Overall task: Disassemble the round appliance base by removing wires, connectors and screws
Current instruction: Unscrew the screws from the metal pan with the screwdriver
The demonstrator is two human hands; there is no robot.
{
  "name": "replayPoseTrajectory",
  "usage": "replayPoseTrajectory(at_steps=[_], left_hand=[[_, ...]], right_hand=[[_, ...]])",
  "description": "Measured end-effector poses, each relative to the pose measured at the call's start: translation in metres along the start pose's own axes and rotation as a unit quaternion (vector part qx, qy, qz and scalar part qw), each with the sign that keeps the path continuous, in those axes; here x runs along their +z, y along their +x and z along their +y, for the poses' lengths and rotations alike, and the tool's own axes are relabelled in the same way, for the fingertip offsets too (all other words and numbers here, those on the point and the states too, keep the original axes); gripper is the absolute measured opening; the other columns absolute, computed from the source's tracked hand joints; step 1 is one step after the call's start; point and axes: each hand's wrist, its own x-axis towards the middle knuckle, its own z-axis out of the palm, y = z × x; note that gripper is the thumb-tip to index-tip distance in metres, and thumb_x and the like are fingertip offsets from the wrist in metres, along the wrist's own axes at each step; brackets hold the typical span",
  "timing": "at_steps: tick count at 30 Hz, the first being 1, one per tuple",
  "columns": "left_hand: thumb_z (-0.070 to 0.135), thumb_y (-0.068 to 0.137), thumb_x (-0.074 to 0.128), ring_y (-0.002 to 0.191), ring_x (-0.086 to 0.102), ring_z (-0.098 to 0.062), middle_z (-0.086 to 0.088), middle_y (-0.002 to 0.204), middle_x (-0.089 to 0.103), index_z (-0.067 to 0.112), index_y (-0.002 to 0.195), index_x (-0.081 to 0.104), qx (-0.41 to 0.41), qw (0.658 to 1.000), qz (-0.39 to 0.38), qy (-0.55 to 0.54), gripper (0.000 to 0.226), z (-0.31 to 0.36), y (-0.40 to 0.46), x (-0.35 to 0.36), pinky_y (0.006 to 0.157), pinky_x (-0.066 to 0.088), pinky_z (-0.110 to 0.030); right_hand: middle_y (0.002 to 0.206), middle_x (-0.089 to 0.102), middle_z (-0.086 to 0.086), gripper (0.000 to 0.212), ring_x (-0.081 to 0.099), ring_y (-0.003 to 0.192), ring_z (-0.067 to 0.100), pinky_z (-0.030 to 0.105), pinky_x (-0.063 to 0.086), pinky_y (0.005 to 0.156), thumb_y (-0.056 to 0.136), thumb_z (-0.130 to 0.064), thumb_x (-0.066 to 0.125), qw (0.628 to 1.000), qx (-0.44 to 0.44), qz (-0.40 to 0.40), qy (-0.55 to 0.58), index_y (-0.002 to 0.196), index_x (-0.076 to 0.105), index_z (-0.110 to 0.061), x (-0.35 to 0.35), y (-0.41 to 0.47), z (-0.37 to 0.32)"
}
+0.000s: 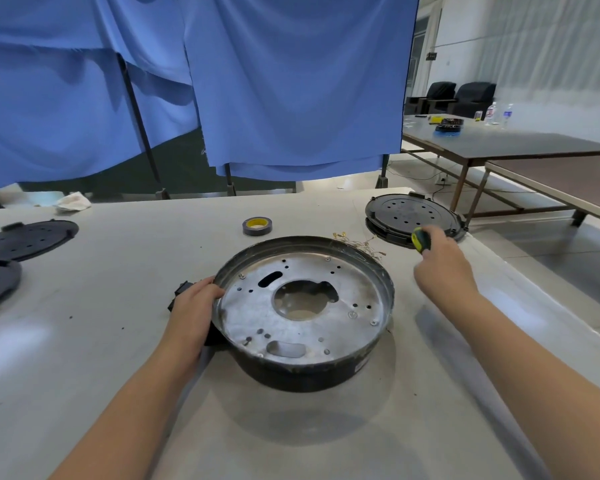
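The round appliance base point(326, 323) lies on the table in front of me, a dark shell with a silver metal plate inside, full of holes and a large central opening. A few screws point(374, 322) still sit in the plate. My left hand point(191, 313) grips the base's left rim, over a black connector block point(182, 292). My right hand point(442, 265) is off to the right of the base, closed around a yellow-and-black screwdriver handle point(421, 239); its shaft is hidden. A bundle of loose pale wires point(361, 242) lies just behind the base.
A roll of dark tape with a yellow core point(257, 226) stands behind the base. Black perforated round covers lie at the far right point(413, 214) and at the left edge point(25, 239). A crumpled cloth point(73, 201) rests at the back left. Blue curtains hang behind the table.
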Motion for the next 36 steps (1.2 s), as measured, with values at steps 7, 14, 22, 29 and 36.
replayPoseTrajectory(at_steps=[7, 14, 22, 29, 36], left_hand=[[0.002, 0.078, 0.046, 0.054, 0.044, -0.021, -0.011, 0.067, 0.044, 0.001, 0.075, 0.053, -0.019, 0.999, -0.022, 0.022, 0.007, 0.002, 0.002, -0.004, 0.044, 0.034, -0.026], [-0.003, 0.077, 0.043, 0.049, 0.049, -0.013, 0.0, 0.055, 0.054, 0.011, 0.055, 0.056, 0.025, 0.997, -0.047, 0.053, 0.029, 0.004, 0.004, -0.007, 0.044, 0.038, -0.02], [-0.001, 0.077, 0.048, 0.097, 0.061, -0.017, 0.0, 0.1, 0.068, 0.012, 0.102, 0.067, 0.036, 0.991, -0.03, 0.123, 0.035, 0.0, 0.011, -0.009, 0.084, 0.049, -0.034], [-0.003, 0.077, 0.047, 0.088, 0.061, -0.01, 0.006, 0.093, 0.067, 0.017, 0.096, 0.066, 0.046, 0.993, -0.025, 0.104, 0.033, -0.003, 0.012, -0.007, 0.068, 0.045, -0.025], [-0.003, 0.078, 0.046, 0.087, 0.059, -0.01, 0.003, 0.094, 0.067, 0.014, 0.097, 0.066, 0.062, 0.99, -0.03, 0.119, 0.032, -0.003, 0.011, -0.004, 0.066, 0.043, -0.023]], right_hand=[[0.103, 0.057, 0.01, 0.041, 0.06, 0.079, 0.02, 0.025, 0.052, 0.052, 0.092, -0.001, 0.036, 0.855, 0.115, -0.056, 0.503, 0.129, 0.045, -0.018, -0.046, 0.012, -0.089], [0.083, 0.054, 0.007, 0.03, 0.051, 0.067, 0.014, 0.022, 0.047, 0.048, 0.097, -0.023, 0.047, 0.713, 0.185, -0.229, 0.636, 0.12, 0.049, -0.004, -0.03, -0.024, -0.145], [0.073, 0.048, 0.004, 0.012, 0.048, 0.053, 0.013, 0.025, 0.045, 0.048, 0.094, -0.019, 0.057, 0.727, 0.061, -0.281, 0.624, 0.087, 0.051, -0.012, -0.013, -0.054, -0.19], [0.057, 0.039, -0.002, 0.022, 0.033, 0.04, 0.008, 0.018, 0.031, 0.038, 0.09, -0.013, 0.062, 0.726, -0.033, -0.258, 0.636, 0.076, 0.045, -0.013, -0.009, -0.067, -0.191], [0.052, 0.039, -0.004, 0.028, 0.03, 0.039, 0.008, 0.017, 0.03, 0.038, 0.092, -0.012, 0.058, 0.71, -0.075, -0.229, 0.662, 0.069, 0.042, -0.015, -0.008, -0.07, -0.19]])
